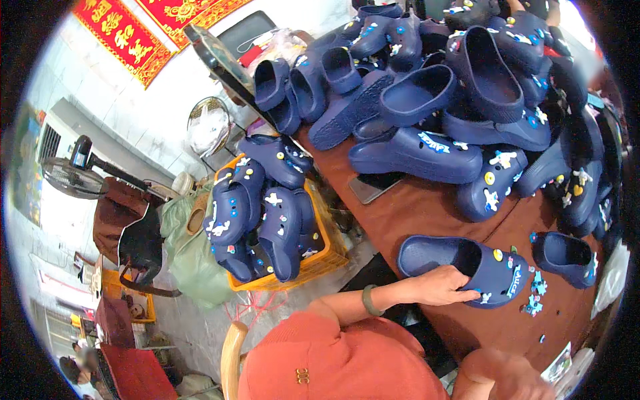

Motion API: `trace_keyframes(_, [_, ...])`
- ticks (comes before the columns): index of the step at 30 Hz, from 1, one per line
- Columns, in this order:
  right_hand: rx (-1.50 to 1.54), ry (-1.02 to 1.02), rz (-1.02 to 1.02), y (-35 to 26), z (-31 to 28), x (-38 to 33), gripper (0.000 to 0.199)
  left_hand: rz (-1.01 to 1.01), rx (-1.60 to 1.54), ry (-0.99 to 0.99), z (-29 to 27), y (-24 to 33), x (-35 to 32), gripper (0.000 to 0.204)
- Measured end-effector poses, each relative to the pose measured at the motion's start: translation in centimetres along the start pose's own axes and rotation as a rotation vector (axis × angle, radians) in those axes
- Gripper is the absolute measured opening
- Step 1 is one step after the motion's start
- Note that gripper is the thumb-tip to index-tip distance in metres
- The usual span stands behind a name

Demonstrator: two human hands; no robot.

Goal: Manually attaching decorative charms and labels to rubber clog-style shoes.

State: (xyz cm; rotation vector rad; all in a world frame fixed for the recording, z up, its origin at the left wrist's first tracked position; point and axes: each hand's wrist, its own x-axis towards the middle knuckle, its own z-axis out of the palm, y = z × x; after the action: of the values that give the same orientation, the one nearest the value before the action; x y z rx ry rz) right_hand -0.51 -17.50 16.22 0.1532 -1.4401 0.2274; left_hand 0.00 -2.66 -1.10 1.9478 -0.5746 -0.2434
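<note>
My left hand (443,285), with a bracelet at the wrist, grips a navy blue foam clog (417,253) by the side of its opening. White, yellow and blue charms sit on the clog's toe. Low at the right, my right hand (517,379) is smeared by motion, so its fingers cannot be made out. Loose blue charms (535,305) lie on the brown tabletop (490,330) beside the held clog's toe. Just past them rests another navy clog (567,259).
Navy clogs with charms (427,153) are heaped across the table's far side, near a dark phone (375,187). An orange crate (330,230) full of clogs stands left of the table. Farther left are a green sack (183,247) and a fan (73,175).
</note>
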Motion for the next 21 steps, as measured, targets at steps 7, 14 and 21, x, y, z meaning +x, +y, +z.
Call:
trace_keyframes(7, [0.058,-0.007,-0.059,0.7,-0.9,-1.4,0.015,0.02,-0.039,-0.004,0.5,0.3,0.2,0.054])
trace_keyframes(14, [0.059,0.026,-0.131,0.1,-1.2,-4.2,0.015,-0.004,-0.014,-0.012,0.4,0.2,0.6,0.057])
trace_keyframes(21, [0.042,-0.005,-0.163,0.0,-1.9,-5.0,0.016,0.004,-0.041,-0.02,0.4,0.2,0.6,0.056])
